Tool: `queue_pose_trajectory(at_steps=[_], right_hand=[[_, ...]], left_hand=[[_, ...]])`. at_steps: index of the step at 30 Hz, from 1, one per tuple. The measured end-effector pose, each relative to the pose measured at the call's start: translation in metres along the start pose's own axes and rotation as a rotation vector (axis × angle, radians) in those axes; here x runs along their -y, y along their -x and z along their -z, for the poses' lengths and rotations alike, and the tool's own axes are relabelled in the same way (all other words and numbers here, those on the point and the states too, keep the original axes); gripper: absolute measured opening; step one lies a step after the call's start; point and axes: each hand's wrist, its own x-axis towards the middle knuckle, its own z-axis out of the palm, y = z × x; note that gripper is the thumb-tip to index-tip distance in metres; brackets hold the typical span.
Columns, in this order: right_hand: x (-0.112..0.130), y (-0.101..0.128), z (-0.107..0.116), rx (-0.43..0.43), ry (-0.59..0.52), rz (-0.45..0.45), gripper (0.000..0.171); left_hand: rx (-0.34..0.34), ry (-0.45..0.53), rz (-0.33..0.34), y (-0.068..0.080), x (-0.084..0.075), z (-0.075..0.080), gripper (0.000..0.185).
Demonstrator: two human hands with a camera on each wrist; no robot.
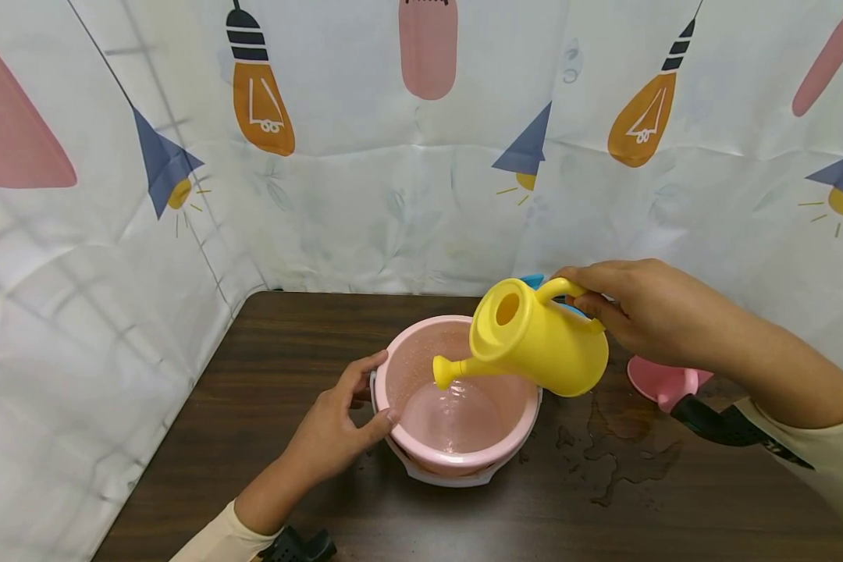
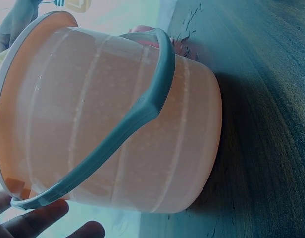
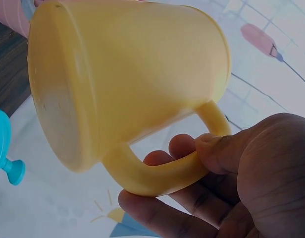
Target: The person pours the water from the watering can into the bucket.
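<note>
A pink bucket (image 1: 457, 460) with a pale grey handle (image 2: 137, 111) stands on the table, and shiny liquid glints at its bottom. My left hand (image 1: 337, 425) rests against the bucket's left side, thumb and index finger spread at the rim, other fingers loosely extended beside it in the left wrist view. My right hand (image 1: 646, 300) grips the handle of a yellow watering can (image 1: 558, 351). The can is tilted to the left, its spout over the bucket's opening. Fingers and thumb wrap the can's handle in the right wrist view (image 3: 207, 183). No stream is discernible at the spout.
A turquoise watering can (image 3: 0, 139) stands behind the yellow one, mostly hidden in the head view. At the right lies a pink object with a loop handle (image 1: 663, 382), partly behind my right forearm. A puddle (image 1: 621, 453) wets the table. A patterned curtain (image 1: 393, 211) hangs behind.
</note>
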Motion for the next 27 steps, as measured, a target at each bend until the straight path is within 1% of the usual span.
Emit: queue_pose_trajectory(at_steps=[3,10,17,21,27], right_hand=[[0.0,0.0002,0.0,0.008,-0.009,-0.017,0.041],[-0.0007,-0.0005,-0.0005,-0.024,0.007,0.026,0.039],[-0.0006,0.0011,-0.0006,0.003,-0.009,-0.018,0.039],[-0.0013,0.0014,-0.0007,0.003,-0.007,-0.024,0.039],[-0.0023,0.0016,-0.0005,-0.013,-0.001,0.007,0.039]], left_hand=[[-0.001,-0.002,-0.002,-0.0001,-0.0003,0.0001,0.071],[-0.006,-0.015,-0.005,0.0002,-0.0006,0.0,0.071],[-0.005,-0.016,-0.007,0.0002,-0.0006,-0.0001,0.071],[-0.004,-0.013,-0.01,-0.0001,-0.001,-0.0002,0.071],[-0.005,-0.013,-0.007,0.0003,-0.0008,-0.0003,0.07]])
